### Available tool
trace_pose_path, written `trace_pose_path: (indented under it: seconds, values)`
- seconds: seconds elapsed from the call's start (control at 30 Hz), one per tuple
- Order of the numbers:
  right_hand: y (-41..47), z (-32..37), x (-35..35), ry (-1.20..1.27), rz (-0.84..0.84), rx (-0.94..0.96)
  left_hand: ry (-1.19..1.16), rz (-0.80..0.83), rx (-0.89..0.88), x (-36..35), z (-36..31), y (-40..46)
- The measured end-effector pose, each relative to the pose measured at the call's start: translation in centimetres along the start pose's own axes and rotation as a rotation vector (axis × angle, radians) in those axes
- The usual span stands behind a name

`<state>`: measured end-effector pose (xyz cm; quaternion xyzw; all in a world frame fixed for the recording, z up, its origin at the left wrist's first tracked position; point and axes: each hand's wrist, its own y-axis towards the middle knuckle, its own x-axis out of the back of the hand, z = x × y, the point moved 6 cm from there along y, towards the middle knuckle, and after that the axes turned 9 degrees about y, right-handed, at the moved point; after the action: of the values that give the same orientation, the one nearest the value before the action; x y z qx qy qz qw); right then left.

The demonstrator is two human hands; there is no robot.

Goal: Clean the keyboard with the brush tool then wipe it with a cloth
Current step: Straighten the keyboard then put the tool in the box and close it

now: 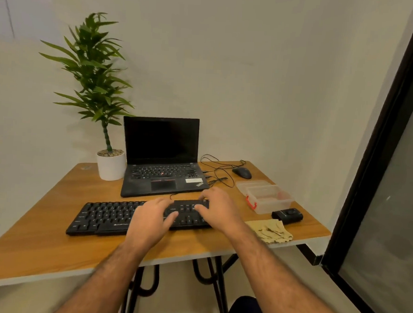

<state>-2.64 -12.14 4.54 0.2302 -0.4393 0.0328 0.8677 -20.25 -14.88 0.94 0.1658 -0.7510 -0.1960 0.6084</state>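
Head view: black full-size plastic keyboard (114,217) lies near the wooden desk's (38,238) front edge, before the black open laptop (162,163). Left hand (149,221) and right hand (218,209) rest on its right half, fingers loosely spread, gripping nothing. Yellow crumpled cloth (270,230) sits at the front right corner beside a small black device (287,215); possibly the brush tool, can't confirm. Brushing seems not begun; next move calls for picking up the brush.

Plain off-white walls (254,62) met in a corner behind a wooden table (38,242) on black metal legs (219,283). A dark-framed glass panel (390,216) ran down the right side. The floor (278,264) was pale, and the lighting was soft and even.
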Motion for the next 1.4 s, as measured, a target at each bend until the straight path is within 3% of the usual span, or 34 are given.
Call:
trace_pose_path:
  seconds: [0.27, 0.43, 0.63, 0.97, 1.4]
  values:
    - [0.0, -0.3, -6.8, -0.140, 0.270, -0.091, 0.178, 0.172, 0.261, 0.1, 11.5, -3.7]
    - [0.3, -2.4, -8.5, -0.150, 0.288, -0.150, 0.232, 0.249, 0.455, -0.2, 16.0, -5.2]
    - [1.0, -3.9, -8.4, -0.166, 0.273, -0.140, 0.164, 0.194, 0.524, 0.0, 15.9, -4.7]
    - [2.8, -6.8, -7.6, -0.154, 0.266, -0.155, 0.297, 0.196, 0.488, -0.6, 13.7, -3.6]
    - [5.1, -9.1, -7.3, -0.126, 0.258, -0.216, 0.218, 0.180, 0.515, -2.5, 13.2, -2.2]
